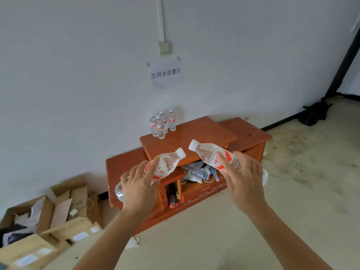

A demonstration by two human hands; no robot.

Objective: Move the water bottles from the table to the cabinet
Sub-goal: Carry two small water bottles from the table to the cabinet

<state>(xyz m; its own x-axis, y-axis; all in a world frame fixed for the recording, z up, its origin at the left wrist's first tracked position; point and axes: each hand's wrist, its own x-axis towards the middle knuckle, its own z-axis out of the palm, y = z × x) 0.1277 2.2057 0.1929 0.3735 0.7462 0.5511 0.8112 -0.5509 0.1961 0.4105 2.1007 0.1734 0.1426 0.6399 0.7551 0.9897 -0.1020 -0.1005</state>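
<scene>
Two clear, white-capped plastic bottles (pixel 171 162), one apiece in left hand (pixel 139 190) and right hand (pixel 245 184)

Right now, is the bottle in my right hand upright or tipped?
Tipped: the bottle lies slanted in the right hand, its white cap pointing up and left.

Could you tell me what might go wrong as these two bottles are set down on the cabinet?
The four standing bottles crowd together near the wall on the cabinet; a bottle set close beside them could knock one over. The left hand grips the left bottle and the right hand the right bottle, both tilted; set down unrighted, either might tip and roll off the top.
</scene>
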